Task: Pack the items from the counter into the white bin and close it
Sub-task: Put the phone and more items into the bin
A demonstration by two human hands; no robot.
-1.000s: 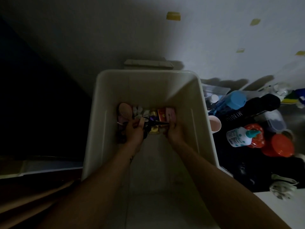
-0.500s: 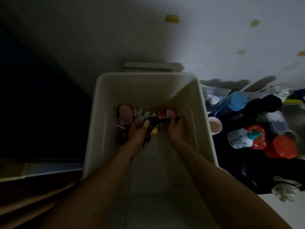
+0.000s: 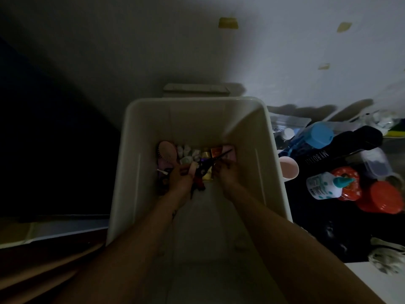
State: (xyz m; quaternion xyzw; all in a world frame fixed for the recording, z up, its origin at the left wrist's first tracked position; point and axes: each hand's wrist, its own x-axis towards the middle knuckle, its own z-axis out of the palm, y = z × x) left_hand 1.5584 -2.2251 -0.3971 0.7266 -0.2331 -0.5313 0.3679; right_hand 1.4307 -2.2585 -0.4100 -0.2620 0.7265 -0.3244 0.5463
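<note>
Head view: scissors (image 3: pixel 213 162) point diagonally far-right.

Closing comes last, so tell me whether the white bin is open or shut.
Open: the white bin stands uncovered; left hand and right hand reach inside.

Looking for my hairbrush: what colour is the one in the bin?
The hairbrush is pink; head view shows it.
</note>
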